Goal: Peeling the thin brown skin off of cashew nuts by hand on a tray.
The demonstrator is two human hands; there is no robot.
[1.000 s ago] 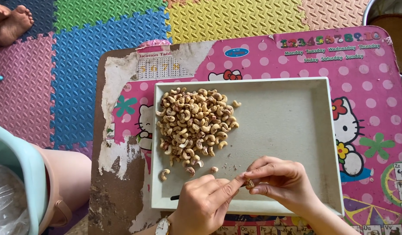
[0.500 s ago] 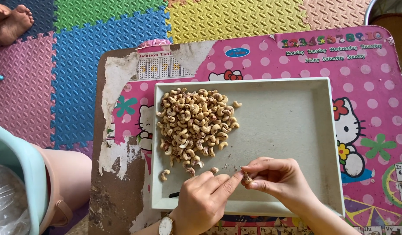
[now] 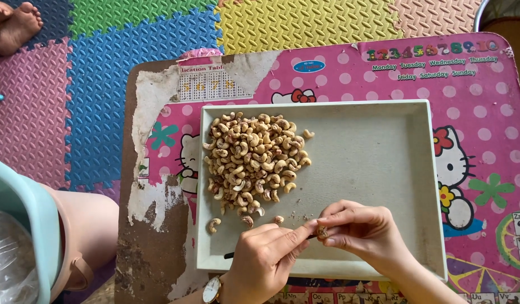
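A white rectangular tray (image 3: 378, 163) lies on a low pink table (image 3: 479, 118). A pile of cashew nuts (image 3: 251, 160) with bits of brown skin fills the tray's left half. My right hand (image 3: 367, 233) pinches one cashew nut (image 3: 322, 231) over the tray's near edge. My left hand (image 3: 265, 259) is closed around a small dark tool (image 3: 229, 255), whose end sticks out to the left. Its forefinger reaches to the held nut. A few loose cashews (image 3: 214, 225) lie just below the pile.
The table's sticker is torn along its left side (image 3: 150, 186). A teal bucket (image 3: 23, 219) with a plastic bag stands at the lower left. Coloured foam mats (image 3: 102, 84) cover the floor. Another person's bare foot (image 3: 15, 25) rests at the top left.
Both hands stay together over the tray's near edge; the fingers have shifted slightly around the held nut. The pile has not moved.
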